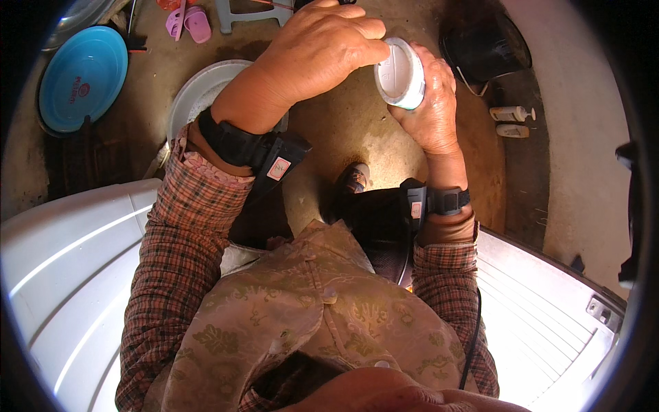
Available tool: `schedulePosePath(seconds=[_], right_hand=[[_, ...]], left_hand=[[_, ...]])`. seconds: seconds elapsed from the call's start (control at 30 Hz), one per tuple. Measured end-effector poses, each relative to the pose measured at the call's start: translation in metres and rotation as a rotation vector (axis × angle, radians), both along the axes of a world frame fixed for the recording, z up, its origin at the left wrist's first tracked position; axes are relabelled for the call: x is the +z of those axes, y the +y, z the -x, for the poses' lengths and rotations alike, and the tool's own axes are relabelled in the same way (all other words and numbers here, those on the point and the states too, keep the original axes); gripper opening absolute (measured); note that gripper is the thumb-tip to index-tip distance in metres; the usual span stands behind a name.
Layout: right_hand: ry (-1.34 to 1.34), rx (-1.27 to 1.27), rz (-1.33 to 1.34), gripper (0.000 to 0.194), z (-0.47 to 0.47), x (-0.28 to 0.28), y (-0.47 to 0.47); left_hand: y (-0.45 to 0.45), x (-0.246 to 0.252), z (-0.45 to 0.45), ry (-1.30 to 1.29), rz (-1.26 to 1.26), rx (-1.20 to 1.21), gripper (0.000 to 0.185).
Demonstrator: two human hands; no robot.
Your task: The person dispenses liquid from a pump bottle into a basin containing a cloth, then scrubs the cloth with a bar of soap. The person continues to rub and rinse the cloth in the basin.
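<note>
My right hand (pixel 430 105) is wrapped around the side of a white plastic tub or bottle (pixel 399 72). The container is tipped so that its round end, with embossed marks, faces up at me. My left hand (pixel 324 56) is held just left of it, fingers curled, its thumb reaching the container's rim. The underside of that hand is hidden, so whether it grips anything cannot be made out. Below the left forearm stands a pale grey basin (pixel 181 98) with what looks like suds inside.
A blue plastic basin (pixel 82 77) leans at the far left. Pink slippers (pixel 196 24) lie by a grey plastic stool (pixel 252 19). On the right are a black bucket (pixel 486 49), a pump bottle (pixel 510 113) and a smaller bottle (pixel 513 131). White panelled surfaces flank me.
</note>
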State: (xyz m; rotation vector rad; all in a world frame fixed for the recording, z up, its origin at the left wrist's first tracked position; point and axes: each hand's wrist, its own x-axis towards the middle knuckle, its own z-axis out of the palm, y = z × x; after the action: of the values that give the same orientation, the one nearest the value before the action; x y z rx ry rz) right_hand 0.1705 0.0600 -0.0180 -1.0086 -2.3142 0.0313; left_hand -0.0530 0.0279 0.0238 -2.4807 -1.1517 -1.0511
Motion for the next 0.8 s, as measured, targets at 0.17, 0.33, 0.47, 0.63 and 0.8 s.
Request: schedulePosePath(seconds=[0.17, 0.33, 0.47, 0.63, 0.8], right_hand=[[-0.016, 0.033, -0.027, 0.079, -0.001, 0.001, 0.0], [-0.054, 0.018, -0.021, 0.08, -0.003, 0.002, 0.002], [-0.05, 0.014, -0.037, 0.079, -0.003, 0.001, 0.003], [-0.001, 0.028, -0.004, 0.078, -0.002, 0.0, 0.003], [0.037, 0.03, -0.005, 0.077, -0.003, -0.002, 0.003]], left_hand=[[-0.002, 0.003, -0.001, 0.051, -0.042, 0.023, 0.012], [-0.002, -0.004, 0.001, 0.024, 0.083, -0.104, 0.01], [0.002, -0.018, -0.009, 0.003, -0.008, -0.214, 0.012], [0.006, -0.029, -0.013, -0.052, 0.009, -0.236, 0.012], [0.003, -0.029, -0.01, -0.029, 0.018, -0.201, 0.012]])
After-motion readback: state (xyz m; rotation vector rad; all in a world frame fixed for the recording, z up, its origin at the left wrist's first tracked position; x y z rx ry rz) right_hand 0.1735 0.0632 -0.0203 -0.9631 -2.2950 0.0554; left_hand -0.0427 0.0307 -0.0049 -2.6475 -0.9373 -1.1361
